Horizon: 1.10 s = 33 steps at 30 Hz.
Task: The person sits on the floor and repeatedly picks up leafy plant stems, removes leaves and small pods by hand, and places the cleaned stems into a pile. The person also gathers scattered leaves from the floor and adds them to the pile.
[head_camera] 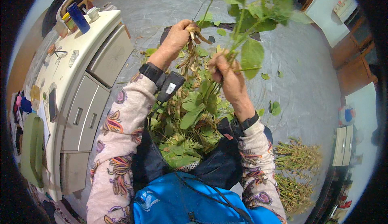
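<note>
My left hand (181,33) is closed around the upper end of a bunch of dry brown bean pods (191,60), which hangs down below the fist. Lower and to the right, my right hand (225,69) grips a bundle of green leafy bean stems (239,39). Broad leaves spread above that fist, some of them blurred, and more stems trail beneath it. Between my legs lies a heap of green leaves and stalks (182,145), mixed with drier pods. Part of the heap is hidden behind my arms and the hanging stems.
At left stands a white table with drawers (81,109), bearing a blue bottle (78,18), a cup (93,13) and a dark phone-like object (52,104). Bundles of stalks with pods (297,169) lie on the grey floor (291,72) at right. Loose leaves (274,108) are scattered nearby.
</note>
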Each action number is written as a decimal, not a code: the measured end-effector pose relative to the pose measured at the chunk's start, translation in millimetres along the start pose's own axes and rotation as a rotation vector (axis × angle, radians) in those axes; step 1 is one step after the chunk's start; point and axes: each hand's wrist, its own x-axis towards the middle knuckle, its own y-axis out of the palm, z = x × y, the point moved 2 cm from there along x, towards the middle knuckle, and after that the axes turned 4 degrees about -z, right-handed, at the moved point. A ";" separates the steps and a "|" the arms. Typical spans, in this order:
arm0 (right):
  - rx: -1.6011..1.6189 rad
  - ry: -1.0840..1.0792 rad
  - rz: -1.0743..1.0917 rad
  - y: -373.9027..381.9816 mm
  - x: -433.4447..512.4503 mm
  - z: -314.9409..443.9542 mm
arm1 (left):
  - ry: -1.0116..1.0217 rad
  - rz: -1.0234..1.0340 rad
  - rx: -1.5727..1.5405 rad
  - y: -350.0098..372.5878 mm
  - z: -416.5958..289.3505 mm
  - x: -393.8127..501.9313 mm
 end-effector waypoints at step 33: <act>0.694 0.658 -0.464 -77.4 8.4 -128.6 | 0.141 0.461 -0.893 -121.8 -93.9 3.7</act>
